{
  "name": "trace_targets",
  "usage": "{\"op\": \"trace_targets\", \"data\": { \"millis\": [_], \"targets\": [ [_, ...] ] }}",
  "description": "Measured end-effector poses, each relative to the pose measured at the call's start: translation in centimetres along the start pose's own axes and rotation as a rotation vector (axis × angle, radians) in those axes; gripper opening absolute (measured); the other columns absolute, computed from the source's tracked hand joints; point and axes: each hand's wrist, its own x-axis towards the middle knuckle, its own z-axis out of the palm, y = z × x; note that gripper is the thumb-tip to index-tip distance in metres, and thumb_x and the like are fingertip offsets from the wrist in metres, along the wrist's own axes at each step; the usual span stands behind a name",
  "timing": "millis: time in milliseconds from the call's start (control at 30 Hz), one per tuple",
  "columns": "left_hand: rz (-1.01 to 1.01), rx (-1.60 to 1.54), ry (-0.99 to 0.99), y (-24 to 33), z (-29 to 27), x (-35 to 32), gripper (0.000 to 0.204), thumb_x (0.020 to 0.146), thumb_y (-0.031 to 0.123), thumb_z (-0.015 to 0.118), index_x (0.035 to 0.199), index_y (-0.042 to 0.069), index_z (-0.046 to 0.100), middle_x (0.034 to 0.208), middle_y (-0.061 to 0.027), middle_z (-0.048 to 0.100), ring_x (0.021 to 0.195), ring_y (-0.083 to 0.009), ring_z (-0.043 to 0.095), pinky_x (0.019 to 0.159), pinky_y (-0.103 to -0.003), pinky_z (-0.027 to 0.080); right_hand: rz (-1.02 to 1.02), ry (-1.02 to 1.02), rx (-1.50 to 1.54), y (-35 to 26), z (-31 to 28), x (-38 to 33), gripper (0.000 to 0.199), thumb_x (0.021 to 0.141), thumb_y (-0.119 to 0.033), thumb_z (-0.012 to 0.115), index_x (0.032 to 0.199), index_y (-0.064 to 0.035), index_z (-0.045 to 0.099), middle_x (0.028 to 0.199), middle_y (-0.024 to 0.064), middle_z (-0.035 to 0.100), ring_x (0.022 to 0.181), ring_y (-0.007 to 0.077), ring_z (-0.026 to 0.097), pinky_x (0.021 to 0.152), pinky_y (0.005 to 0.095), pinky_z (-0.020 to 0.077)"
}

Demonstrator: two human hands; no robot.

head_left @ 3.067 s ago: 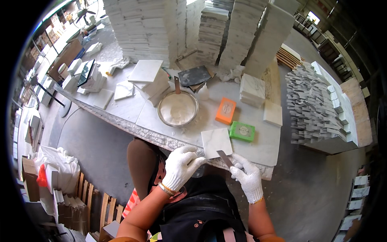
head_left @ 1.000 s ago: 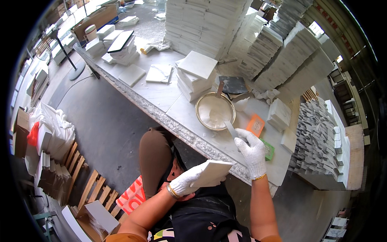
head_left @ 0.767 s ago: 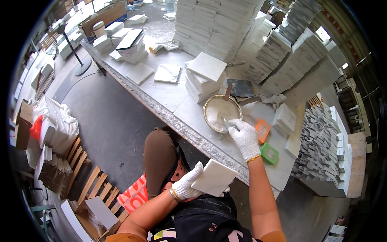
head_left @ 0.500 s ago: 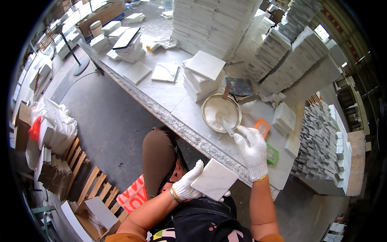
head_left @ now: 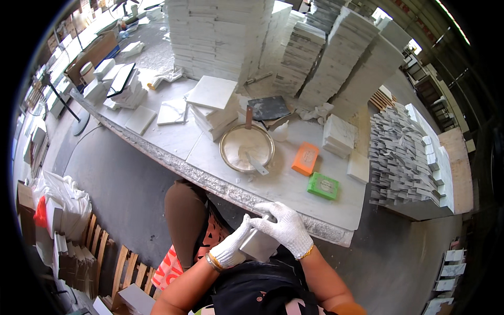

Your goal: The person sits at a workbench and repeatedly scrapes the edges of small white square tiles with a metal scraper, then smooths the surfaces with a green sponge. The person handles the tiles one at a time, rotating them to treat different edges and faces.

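Both white-gloved hands grip a square grey-white stone tile (head_left: 258, 244) held low, just in front of the near edge of the long pale stone surface (head_left: 220, 185): the left hand (head_left: 229, 250) supports its underside, the right hand (head_left: 281, 227) curls over its top edge. The step looks like working filler onto the tile; next likely calls for reaching beyond the tile to the round metal bowl of white paste (head_left: 247, 148). Right of that bowl lie an orange rectangular block (head_left: 305, 158) and a green rectangular block (head_left: 323, 186).
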Motion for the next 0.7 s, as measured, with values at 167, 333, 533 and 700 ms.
{"op": "trace_targets", "data": {
  "millis": [167,333,533,700],
  "targets": [
    [0.068,0.008,-0.080,0.1,1.2,-1.0,0.105,0.090,0.085,0.034,0.158,0.004,0.032,0.149,-0.0186,0.049,0.129,-0.0369,0.056,0.105,-0.045,0.047,0.112,0.132,0.247,2.8,-0.8,-0.8,0.029,0.098,-0.023,0.063,0.119,-0.0046,0.071,0.114,0.0155,0.073,0.101,0.0266,0.070,0.091,0.0334,0.0526],
    [0.246,0.363,0.028,-0.3,2.8,-0.1,0.069,0.097,0.040,0.068,0.148,-0.001,0.046,0.134,-0.0116,0.061,0.116,-0.0222,0.063,0.097,-0.037,0.051,0.071,0.295,0.463,6.0,-1.5,-2.1,0.032,0.099,-0.016,0.060,0.124,0.0012,0.068,0.105,0.0091,0.072,0.091,0.0158,0.066,0.084,0.0289,0.0529],
    [0.267,0.396,0.195,0.3,4.9,-0.2,0.047,0.094,0.024,0.072,0.131,-0.002,0.059,0.105,-0.0068,0.071,0.084,-0.0152,0.070,0.071,-0.029,0.057,0.343,0.364,0.621,7.3,-5.0,-3.8,0.039,0.096,-0.015,0.060,0.132,-0.0008,0.064,0.101,0.0134,0.070,0.102,0.0182,0.067,0.087,0.0315,0.0520],
    [0.190,0.497,0.130,1.8,4.3,1.2,0.043,0.097,0.027,0.069,0.130,0.001,0.060,0.104,-0.0036,0.070,0.084,-0.0113,0.067,0.072,-0.026,0.053,-0.101,0.590,-0.292,12.3,-8.9,-0.9,0.052,0.086,-0.026,0.075,0.134,-0.0077,0.063,0.128,0.0139,0.064,0.121,0.0309,0.060,0.100,0.0420,0.0486]
  ]
}}
